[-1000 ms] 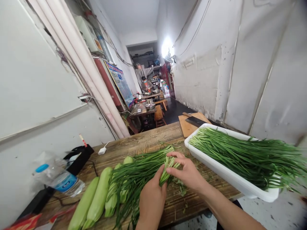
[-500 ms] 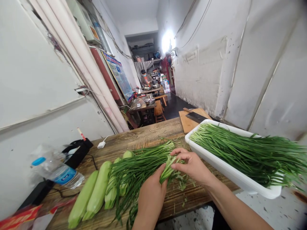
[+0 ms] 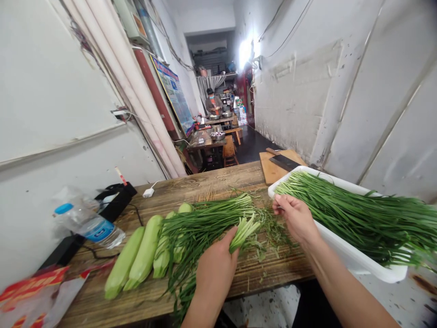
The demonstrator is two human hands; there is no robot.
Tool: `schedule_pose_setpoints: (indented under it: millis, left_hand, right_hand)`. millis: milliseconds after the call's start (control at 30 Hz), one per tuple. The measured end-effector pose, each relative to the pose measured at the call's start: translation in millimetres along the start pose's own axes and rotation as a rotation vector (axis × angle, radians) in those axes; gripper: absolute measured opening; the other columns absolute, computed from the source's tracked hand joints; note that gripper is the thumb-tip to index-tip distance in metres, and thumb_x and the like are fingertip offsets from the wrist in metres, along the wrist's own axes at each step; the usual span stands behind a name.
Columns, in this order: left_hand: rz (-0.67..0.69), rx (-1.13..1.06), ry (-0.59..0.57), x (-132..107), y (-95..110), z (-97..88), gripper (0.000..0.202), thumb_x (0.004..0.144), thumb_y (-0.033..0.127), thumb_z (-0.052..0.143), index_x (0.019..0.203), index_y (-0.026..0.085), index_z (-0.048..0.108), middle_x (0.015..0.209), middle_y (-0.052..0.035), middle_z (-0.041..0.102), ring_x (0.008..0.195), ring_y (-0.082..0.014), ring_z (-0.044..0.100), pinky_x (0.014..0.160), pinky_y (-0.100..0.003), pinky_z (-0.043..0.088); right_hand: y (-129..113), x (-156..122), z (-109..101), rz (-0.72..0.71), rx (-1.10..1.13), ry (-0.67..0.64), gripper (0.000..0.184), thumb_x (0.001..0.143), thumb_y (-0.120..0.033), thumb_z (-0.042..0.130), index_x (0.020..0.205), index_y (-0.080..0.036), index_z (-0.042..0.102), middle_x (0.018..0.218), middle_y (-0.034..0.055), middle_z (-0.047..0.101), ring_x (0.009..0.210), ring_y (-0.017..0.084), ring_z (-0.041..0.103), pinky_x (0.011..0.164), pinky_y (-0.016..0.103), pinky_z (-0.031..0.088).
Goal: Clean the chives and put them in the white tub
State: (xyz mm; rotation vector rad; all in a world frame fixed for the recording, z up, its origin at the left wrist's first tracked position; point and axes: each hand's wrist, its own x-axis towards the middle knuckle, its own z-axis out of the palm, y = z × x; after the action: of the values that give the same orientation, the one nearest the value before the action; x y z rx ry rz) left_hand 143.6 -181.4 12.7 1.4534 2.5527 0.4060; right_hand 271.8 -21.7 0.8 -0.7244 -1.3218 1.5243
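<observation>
My left hand (image 3: 216,264) is closed around a small bunch of garlic chives (image 3: 245,231), their pale cut ends pointing up and to the right. Long green leaves hang down on its left side. A larger pile of chives (image 3: 208,216) lies on the wooden table just beyond. My right hand (image 3: 297,217) is apart from the bunch, over the near left corner of the white tub (image 3: 355,266). Its fingers are pinched together, and whatever they hold is too small to make out. Chive trimmings (image 3: 273,228) are scattered between my hands. More chives (image 3: 344,212) fill the tub.
Several pale green zucchini (image 3: 145,253) lie left of the pile. A cleaver (image 3: 284,161) rests on a cutting board (image 3: 271,171) behind the tub. At left are a water bottle (image 3: 99,230) and a red-and-white bag (image 3: 37,291). A person (image 3: 213,104) stands at a far table.
My right hand has left the bunch and moved right, toward the tub, its fingers now pinched. My left hand still holds the chives. The view has shifted slightly.
</observation>
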Motion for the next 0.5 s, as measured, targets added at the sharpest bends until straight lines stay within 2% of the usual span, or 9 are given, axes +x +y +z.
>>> schedule_pose_setpoints:
  millis: [67,133,200,233,267,300,333,400,500]
  left_hand:
    - [-0.026,0.000,-0.002,0,-2,-1.7,0.043,0.087,0.028,0.049,0.130,0.031,0.054,0.104,-0.0075,0.072,0.089,-0.0237,0.067,0.070,-0.026,0.045]
    - [-0.035,-0.008,0.002,0,-3,-1.8,0.043,0.087,0.027,0.049,0.130,0.031,0.054,0.105,-0.0072,0.072,0.090,-0.0232,0.067,0.071,-0.026,0.045]
    - [-0.029,-0.008,0.008,1,-5,-0.6,0.043,0.087,0.028,0.049,0.130,0.030,0.054,0.105,-0.0075,0.072,0.090,-0.0226,0.067,0.071,-0.025,0.044]
    - [-0.022,-0.005,0.008,2,-6,0.3,0.043,0.087,0.028,0.049,0.130,0.030,0.054,0.106,-0.0076,0.072,0.090,-0.0226,0.067,0.071,-0.025,0.044]
    - [-0.015,-0.002,0.005,2,-6,1.0,0.043,0.088,0.029,0.048,0.130,0.030,0.053,0.105,-0.0078,0.072,0.090,-0.0227,0.067,0.070,-0.025,0.044]
    - [-0.014,0.001,0.001,2,-7,1.6,0.043,0.088,0.029,0.048,0.130,0.030,0.053,0.105,-0.0078,0.072,0.089,-0.0229,0.067,0.069,-0.025,0.044]
    - [-0.012,0.003,-0.002,3,-7,1.9,0.043,0.087,0.029,0.048,0.130,0.031,0.053,0.104,-0.0078,0.072,0.088,-0.0230,0.067,0.069,-0.025,0.044]
    - [-0.006,0.004,-0.007,2,-7,2.2,0.043,0.087,0.028,0.048,0.130,0.031,0.053,0.103,-0.0078,0.073,0.087,-0.0231,0.068,0.067,-0.025,0.044]
    - [0.013,-0.030,-0.003,2,-6,2.6,0.043,0.086,0.028,0.048,0.129,0.031,0.055,0.102,-0.0082,0.073,0.087,-0.0246,0.068,0.069,-0.027,0.045]
  right_hand:
    - [7,5,-2,-0.017,-0.127,-0.049,0.046,0.082,-0.050,0.054,0.049,-0.018,0.048,0.052,-0.0006,0.048,0.053,0.012,0.043,0.057,0.026,0.038]
    - [11,6,-2,-0.080,-0.295,-0.133,0.043,0.082,-0.046,0.055,0.050,-0.018,0.048,0.054,-0.0008,0.048,0.056,0.013,0.045,0.059,0.027,0.038]
    - [12,4,-1,-0.133,-0.359,-0.202,0.024,0.073,-0.040,0.066,0.068,-0.018,0.059,0.072,0.0011,0.057,0.067,0.014,0.051,0.062,0.026,0.042]
    - [11,2,1,-0.126,-0.339,-0.239,0.025,0.069,-0.037,0.070,0.082,-0.018,0.062,0.084,0.0025,0.061,0.074,0.016,0.054,0.065,0.027,0.043]
    - [9,0,2,-0.092,-0.299,-0.283,0.033,0.067,-0.036,0.070,0.094,-0.019,0.062,0.093,0.0040,0.062,0.079,0.017,0.056,0.067,0.027,0.045]
    - [6,-2,5,-0.043,-0.257,-0.335,0.037,0.070,-0.038,0.069,0.101,-0.019,0.061,0.097,0.0051,0.063,0.083,0.018,0.057,0.069,0.028,0.046]
    - [3,-5,7,0.002,-0.224,-0.389,0.035,0.073,-0.039,0.065,0.101,-0.019,0.062,0.096,0.0053,0.064,0.083,0.018,0.058,0.070,0.028,0.046]
    - [-1,-9,12,0.049,-0.192,-0.472,0.027,0.078,-0.042,0.061,0.088,-0.018,0.066,0.085,0.0038,0.065,0.079,0.017,0.057,0.071,0.028,0.044]
    - [-1,-9,19,0.068,-0.157,-0.478,0.025,0.072,-0.040,0.068,0.066,-0.017,0.064,0.066,-0.0004,0.059,0.065,0.013,0.050,0.063,0.025,0.040]
